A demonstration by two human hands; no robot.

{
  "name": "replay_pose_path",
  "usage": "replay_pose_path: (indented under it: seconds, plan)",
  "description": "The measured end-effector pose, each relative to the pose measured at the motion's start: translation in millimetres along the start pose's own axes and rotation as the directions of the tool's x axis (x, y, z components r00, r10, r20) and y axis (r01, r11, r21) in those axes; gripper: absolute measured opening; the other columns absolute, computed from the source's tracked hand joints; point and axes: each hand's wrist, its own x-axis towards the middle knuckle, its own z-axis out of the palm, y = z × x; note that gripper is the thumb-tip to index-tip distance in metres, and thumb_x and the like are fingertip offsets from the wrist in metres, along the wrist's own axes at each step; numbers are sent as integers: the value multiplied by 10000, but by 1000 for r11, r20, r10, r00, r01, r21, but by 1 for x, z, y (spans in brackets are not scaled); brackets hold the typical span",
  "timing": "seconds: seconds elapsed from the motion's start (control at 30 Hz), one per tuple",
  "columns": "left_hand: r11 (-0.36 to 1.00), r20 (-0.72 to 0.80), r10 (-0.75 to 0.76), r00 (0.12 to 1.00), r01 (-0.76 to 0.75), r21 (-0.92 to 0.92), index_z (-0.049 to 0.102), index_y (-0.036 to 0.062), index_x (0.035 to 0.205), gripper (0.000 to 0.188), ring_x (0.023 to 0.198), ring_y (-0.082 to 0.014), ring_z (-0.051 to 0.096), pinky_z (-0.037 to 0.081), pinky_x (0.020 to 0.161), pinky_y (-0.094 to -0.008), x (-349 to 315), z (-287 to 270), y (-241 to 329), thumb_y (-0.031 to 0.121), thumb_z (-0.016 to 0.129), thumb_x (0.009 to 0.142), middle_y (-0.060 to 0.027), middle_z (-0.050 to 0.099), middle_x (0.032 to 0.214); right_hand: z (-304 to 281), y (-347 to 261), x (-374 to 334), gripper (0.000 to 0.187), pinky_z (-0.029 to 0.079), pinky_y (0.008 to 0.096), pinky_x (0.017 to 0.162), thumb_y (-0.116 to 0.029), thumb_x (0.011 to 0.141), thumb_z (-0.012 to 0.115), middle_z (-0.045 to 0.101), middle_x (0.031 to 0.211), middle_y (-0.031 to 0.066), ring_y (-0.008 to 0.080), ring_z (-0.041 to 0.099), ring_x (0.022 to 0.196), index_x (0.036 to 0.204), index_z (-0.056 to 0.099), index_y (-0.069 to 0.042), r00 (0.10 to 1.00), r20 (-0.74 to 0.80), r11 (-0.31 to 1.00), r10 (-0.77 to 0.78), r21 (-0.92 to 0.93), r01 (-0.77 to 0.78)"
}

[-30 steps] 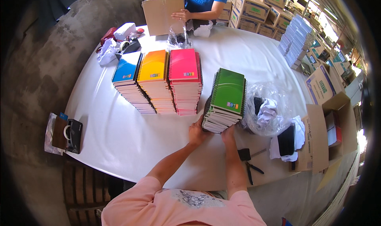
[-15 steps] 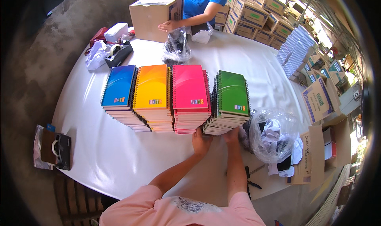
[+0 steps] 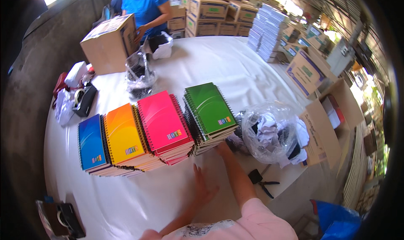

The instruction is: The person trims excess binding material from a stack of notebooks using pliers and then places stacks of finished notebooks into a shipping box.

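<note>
Four stacks of spiral-bound notebooks stand side by side on the white table: blue notebooks (image 3: 91, 141), yellow notebooks (image 3: 123, 132), pink notebooks (image 3: 162, 120) and green notebooks (image 3: 209, 107). My left hand (image 3: 203, 190) is over the table in front of the pink and green stacks. Its fingers are spread and hold nothing, a little blurred. At the near foot of the green stack is my right hand (image 3: 223, 149). Its fingers are mostly hidden there, so their grip does not show.
A clear plastic bag of crumpled paper (image 3: 269, 134) lies right of the green stack, with pliers (image 3: 267, 188) nearer me. Tape dispensers (image 3: 85, 100) (image 3: 67, 221) sit left. Across the table a person in blue (image 3: 145, 8) touches a carton (image 3: 109, 44). Open cartons (image 3: 320, 134) stand right.
My left hand has come away from the foot of the stacks, back toward me, and opened. My right hand stays by the green stack. The view has swung right and tilted.
</note>
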Motion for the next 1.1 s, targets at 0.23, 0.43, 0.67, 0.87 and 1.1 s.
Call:
replay_pose_path:
  seconds: [0.23, 0.43, 0.67, 0.87, 1.1]
  plan:
    - [970, 285, 47, 957, -113, 217, 455, 14, 1232, 601, 1264, -383, 336, 297, 1017, -502, -60, -50, 32, 181, 688, 703, -229, 356, 1348, 12, -6, -19, 568, 351, 436, 1013, -492, 901, 428, 481, 1298, 84, 267, 429, 1212, 1305, 423, -93, 969, -116, 896, -217, -418, 150]
    - [962, 309, 128, 942, -194, 194, 529, 24, 1134, 435, 1140, -336, 470, 395, 932, -433, -68, -48, 15, 106, 638, 721, -198, 520, 1179, 61, -58, -29, 556, 348, 400, 1010, -446, 898, 459, 469, 1317, 72, 235, 440, 1209, 1334, 378, -110, 927, -258, 917, 272, 361, -169]
    - [972, 241, 148, 959, -185, 143, 604, 30, 916, 192, 929, -345, 570, 442, 830, -417, -64, -48, -2, 42, 589, 725, -150, 619, 964, 69, -22, -191, 377, 374, 407, 942, -265, 846, 583, 489, 1244, 132, 284, 469, 1149, 1174, 537, -86, 840, 42, 266, -540, -939, 218]
    - [978, 261, 174, 950, -198, 70, 613, 47, 912, 211, 886, -318, 580, 459, 803, -390, -65, -41, 10, 12, 600, 704, -119, 617, 944, 13, -43, -346, 368, 319, 439, 985, -212, 789, 621, 472, 1250, 117, 297, 441, 1168, 1140, 560, -119, 917, 103, -196, -386, -980, 27]
    - [978, 247, 158, 956, -186, 94, 622, 61, 925, 240, 887, -300, 581, 466, 780, -381, -71, -41, 5, -7, 608, 695, -100, 619, 957, 0, -36, -352, 357, 315, 434, 988, -229, 783, 626, 470, 1262, 66, 266, 442, 1172, 1126, 567, -150, 892, -72, -76, -445, -990, -118]
